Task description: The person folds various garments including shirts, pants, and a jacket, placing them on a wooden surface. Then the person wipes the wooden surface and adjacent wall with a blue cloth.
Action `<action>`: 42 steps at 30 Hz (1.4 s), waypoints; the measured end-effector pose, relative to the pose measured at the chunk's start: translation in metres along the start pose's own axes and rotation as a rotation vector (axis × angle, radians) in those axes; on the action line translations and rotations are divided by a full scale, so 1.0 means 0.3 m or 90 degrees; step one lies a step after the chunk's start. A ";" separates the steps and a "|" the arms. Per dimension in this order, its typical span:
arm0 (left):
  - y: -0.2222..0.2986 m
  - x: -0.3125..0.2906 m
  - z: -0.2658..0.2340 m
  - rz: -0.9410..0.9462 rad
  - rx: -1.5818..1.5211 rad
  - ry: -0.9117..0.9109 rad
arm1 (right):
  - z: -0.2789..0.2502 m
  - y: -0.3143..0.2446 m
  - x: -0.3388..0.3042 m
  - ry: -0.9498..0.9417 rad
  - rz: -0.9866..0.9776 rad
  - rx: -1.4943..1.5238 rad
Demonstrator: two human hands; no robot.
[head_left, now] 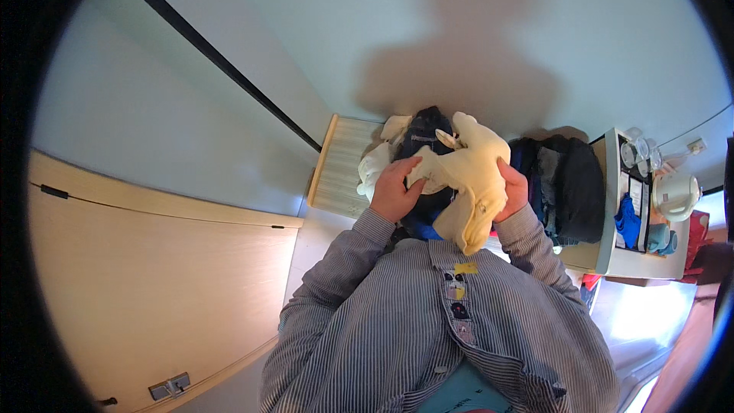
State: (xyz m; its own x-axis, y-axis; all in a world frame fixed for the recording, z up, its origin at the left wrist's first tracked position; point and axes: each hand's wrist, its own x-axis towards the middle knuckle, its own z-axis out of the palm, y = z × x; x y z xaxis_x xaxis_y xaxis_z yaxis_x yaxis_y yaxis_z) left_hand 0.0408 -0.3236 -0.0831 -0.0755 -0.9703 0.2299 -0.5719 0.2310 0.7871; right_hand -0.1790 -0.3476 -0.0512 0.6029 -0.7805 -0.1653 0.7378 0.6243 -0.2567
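Both hands hold a bunched cream-coloured garment [480, 164] in front of my chest; its exact kind does not show. My left hand [394, 190] pinches its left edge between thumb and fingers. On the other side, my right hand [514, 190] grips the garment with the thumb up and the fingers partly hidden behind the cloth. One flap of it hangs down toward my shirt front. Beneath and behind it lie dark blue clothes [424, 134] and a white cloth [373, 168], partly covered.
A light wooden bench [344, 160] by the wall bears the clothes. More dark folded clothes [577, 191] lie to the right. Beyond them a cabinet carries glasses [633, 154], a blue cloth [628, 222] and a white kettle [676, 195]. A wooden door [160, 283] stands at the left.
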 end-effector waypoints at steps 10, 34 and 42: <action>-0.103 0.048 -0.040 0.128 0.064 -0.072 | 0.136 0.034 -0.114 -0.136 0.045 -0.286; -0.331 -0.072 0.308 -0.161 -0.183 -0.565 | 0.097 0.157 -0.302 0.061 -0.200 -0.305; -0.316 0.002 0.240 -0.186 -0.149 -0.613 | -0.010 0.148 -0.403 0.258 -0.485 -0.210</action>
State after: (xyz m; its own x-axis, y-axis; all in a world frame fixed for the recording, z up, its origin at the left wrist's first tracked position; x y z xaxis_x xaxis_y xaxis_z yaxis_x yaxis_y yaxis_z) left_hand 0.0361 -0.3512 -0.1987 -0.6397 -0.6134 -0.4631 -0.5075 -0.1155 0.8539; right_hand -0.2201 -0.2257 -0.0454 -0.2085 -0.9671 -0.1457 0.7303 -0.0548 -0.6809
